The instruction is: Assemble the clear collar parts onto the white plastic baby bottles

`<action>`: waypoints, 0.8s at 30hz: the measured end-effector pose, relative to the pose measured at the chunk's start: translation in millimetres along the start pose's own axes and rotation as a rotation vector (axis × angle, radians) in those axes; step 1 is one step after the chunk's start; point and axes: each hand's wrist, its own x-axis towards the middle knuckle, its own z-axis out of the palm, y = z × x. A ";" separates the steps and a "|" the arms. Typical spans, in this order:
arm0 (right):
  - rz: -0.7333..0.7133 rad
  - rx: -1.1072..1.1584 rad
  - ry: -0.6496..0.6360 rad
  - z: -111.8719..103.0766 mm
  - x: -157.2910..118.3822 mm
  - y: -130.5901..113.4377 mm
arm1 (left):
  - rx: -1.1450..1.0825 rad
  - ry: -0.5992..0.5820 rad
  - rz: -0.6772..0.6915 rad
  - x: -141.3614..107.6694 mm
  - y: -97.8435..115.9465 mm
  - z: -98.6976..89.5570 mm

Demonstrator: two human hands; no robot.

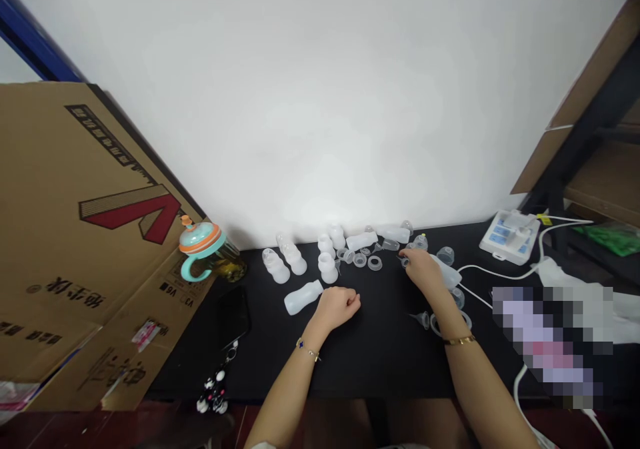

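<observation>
Resting on the black tabletop, the left hand is closed in a loose fist, holding nothing visible, just beside a frosted bottle-shaped piece lying on its side. The right hand reaches out with bent fingers at a small clear part; whether they grip it cannot be told. Another frosted piece lies against that hand's far side.

The loose parts spread in a rough row along the back of the tabletop. Nine frosted pieces can be counted, some upright and some on their sides, though overlap makes that count approximate. Among them lie three small clear rings, and a larger ring sits near a small clear funnel below the right hand.

Further right stands one white control unit with a white cable. To the left are one teal-and-orange sippy cup, one black phone and a cardboard sheet. A pixelated patch hides part of the right side.
</observation>
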 end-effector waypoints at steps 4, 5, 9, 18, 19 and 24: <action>0.018 0.010 0.001 -2.5 -1.2 -1.7 | 0.012 0.002 -0.001 0.4 0.2 0.2; 0.020 0.032 0.004 -3.0 -0.6 -2.1 | 0.015 0.003 -0.001 0.5 0.3 0.0; 0.024 0.358 -0.002 -6.1 3.5 -8.8 | -0.003 -0.001 0.001 0.0 2.0 -3.1; 0.288 1.493 -0.376 -7.4 -19.2 -66.8 | -0.269 0.114 -0.027 -2.9 5.6 -6.7; 0.313 1.544 -0.421 -6.5 -21.6 -70.8 | -0.298 0.137 -0.031 -2.9 4.8 -6.3; 0.398 1.676 -0.517 -4.8 -22.9 -74.8 | -0.408 0.222 -0.054 -1.3 -0.1 -5.6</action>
